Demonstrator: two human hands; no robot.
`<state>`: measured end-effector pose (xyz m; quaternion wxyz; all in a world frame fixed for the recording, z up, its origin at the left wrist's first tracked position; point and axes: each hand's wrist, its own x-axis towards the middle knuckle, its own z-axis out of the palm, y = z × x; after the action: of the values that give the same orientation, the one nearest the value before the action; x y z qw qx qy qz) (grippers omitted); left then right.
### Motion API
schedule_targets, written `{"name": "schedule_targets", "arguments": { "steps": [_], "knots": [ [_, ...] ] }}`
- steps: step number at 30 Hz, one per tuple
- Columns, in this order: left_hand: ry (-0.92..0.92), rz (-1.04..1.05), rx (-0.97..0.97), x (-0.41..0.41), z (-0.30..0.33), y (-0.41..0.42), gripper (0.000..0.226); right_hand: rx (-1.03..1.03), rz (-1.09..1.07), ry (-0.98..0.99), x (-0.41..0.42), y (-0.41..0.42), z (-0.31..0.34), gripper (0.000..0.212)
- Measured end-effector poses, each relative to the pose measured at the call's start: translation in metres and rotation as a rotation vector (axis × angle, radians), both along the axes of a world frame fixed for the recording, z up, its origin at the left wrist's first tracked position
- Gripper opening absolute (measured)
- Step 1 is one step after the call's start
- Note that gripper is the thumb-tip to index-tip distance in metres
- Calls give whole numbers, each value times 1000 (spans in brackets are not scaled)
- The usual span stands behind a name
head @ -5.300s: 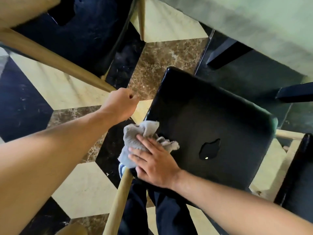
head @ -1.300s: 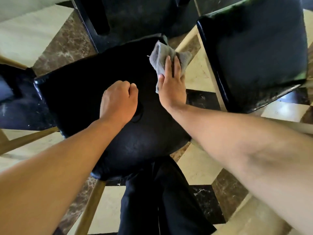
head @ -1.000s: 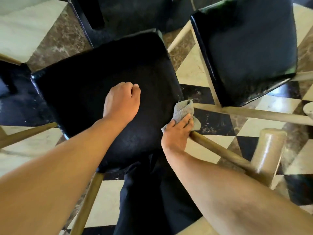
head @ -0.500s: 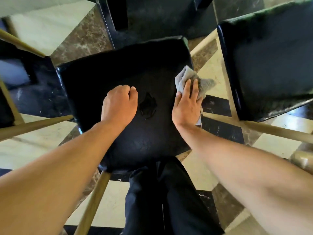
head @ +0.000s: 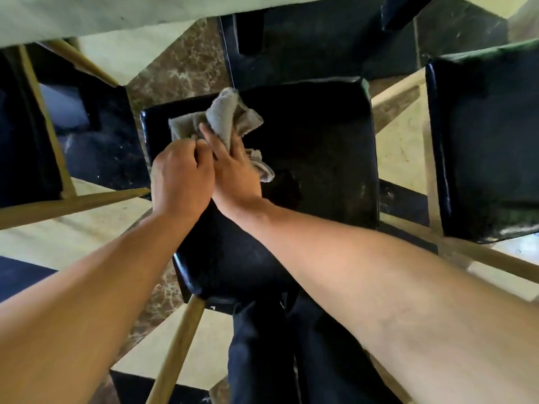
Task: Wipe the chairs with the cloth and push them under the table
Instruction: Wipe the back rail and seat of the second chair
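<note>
A chair with a black padded seat (head: 315,158) and pale wooden legs stands right below me, in front of the table (head: 87,16). The grey cloth (head: 224,115) is bunched up over the seat's far left corner. My right hand (head: 236,173) holds the cloth, which folds over its fingers and trails out to the right. My left hand (head: 180,176) is pressed against the right one, its curled fingers pinching the cloth's left edge. A dark dent shows in the seat just right of my right wrist.
A second black-seated chair (head: 490,141) stands close on the right and a third (head: 29,126) on the left. The table's dark base (head: 320,39) is just beyond the seat. My dark trouser legs (head: 262,360) touch the chair's near edge. The floor is patterned marble.
My right hand has carried the cloth from the seat's right edge across to its far left corner. My left hand has left the seat's middle and taken hold of the cloth.
</note>
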<state>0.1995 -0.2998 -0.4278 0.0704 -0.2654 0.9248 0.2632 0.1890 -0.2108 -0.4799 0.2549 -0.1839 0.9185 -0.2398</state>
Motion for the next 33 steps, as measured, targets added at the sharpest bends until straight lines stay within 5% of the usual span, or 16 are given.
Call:
{"name": "schedule_targets", "arguments": {
  "steps": [2,9,16,22,33],
  "knots": [
    [27,1,-14,1,0,0,35,-98,141,-56,21,-3,0,69],
    [6,22,3,-1,2,-4,40,-67,599,210,-10,41,-9,62],
    [-11,34,53,12,-1,6,47,180,64,213,-73,130,-3,59],
    [1,-2,74,26,-1,18,48,220,-243,142,-39,178,7,56],
    [-27,-35,68,49,2,0,47,205,-116,46,91,68,7,69]
  ]
}}
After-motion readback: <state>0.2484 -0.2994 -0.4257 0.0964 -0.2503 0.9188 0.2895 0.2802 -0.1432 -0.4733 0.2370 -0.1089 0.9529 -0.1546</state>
